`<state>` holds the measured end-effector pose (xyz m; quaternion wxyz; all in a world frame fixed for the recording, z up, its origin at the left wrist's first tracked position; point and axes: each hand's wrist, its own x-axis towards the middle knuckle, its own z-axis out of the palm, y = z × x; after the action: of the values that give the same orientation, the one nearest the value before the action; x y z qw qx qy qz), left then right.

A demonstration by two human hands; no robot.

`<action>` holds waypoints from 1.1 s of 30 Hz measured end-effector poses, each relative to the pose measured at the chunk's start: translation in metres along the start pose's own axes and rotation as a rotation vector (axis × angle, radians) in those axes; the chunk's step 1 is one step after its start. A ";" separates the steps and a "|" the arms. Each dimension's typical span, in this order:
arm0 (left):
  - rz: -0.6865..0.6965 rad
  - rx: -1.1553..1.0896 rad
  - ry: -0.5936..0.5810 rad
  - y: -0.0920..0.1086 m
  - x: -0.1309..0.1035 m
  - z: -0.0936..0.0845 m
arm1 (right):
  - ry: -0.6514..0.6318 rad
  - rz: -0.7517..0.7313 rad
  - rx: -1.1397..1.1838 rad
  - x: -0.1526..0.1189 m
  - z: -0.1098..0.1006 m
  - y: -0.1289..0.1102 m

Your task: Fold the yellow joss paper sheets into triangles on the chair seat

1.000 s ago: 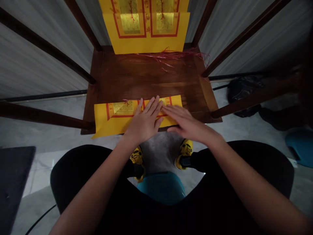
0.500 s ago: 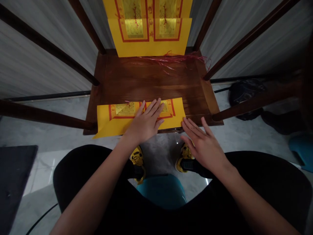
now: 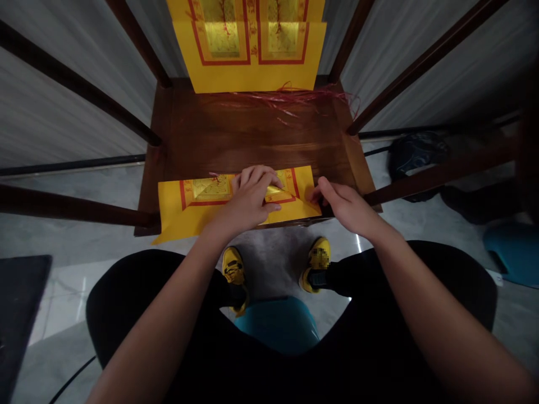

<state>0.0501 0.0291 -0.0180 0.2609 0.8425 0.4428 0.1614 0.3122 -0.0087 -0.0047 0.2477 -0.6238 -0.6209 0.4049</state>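
Note:
A yellow joss paper sheet with gold panels and red print lies folded along the near edge of a brown wooden surface. Its left corner hangs over the edge. My left hand rests on the middle of the paper with bent fingers, thumb apart, and a shiny fold bulges between them. At the paper's right end, my right hand has its fingers curled in against the edge and its thumb on top. Those fingertips are partly hidden.
More yellow joss paper stands upright at the back. Pink plastic strands lie before it. Dark wooden posts rise at the sides. A blue stool is under me, and a dark bag sits on the floor at right.
My left fingers have gone from flat to bent, and the paper now bulges beside them. My right hand has moved up to the paper's right edge and its fingers have curled in.

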 end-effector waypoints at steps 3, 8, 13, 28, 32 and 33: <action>0.005 -0.010 -0.006 0.001 -0.001 -0.001 | -0.154 -0.036 -0.080 0.005 -0.008 -0.005; 0.045 -0.009 0.040 0.001 -0.005 -0.008 | -0.331 -0.222 -0.355 0.007 -0.010 -0.011; 0.147 -0.068 0.091 -0.005 -0.013 -0.029 | -0.484 -0.179 -0.136 -0.010 -0.025 -0.028; -0.139 -0.025 0.144 -0.072 -0.069 -0.112 | -0.251 -0.725 -0.412 -0.008 0.116 -0.049; -0.015 -0.165 0.164 -0.028 -0.064 -0.097 | -0.185 -0.780 -0.522 -0.011 0.120 -0.041; 0.060 -0.208 0.128 -0.015 -0.059 -0.088 | -0.173 -0.788 -0.546 -0.010 0.121 -0.038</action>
<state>-0.0375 0.0133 0.0422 0.3132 0.8117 0.4139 0.2679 0.1926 -0.0383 -0.0385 0.1570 -0.3474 -0.9117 0.1531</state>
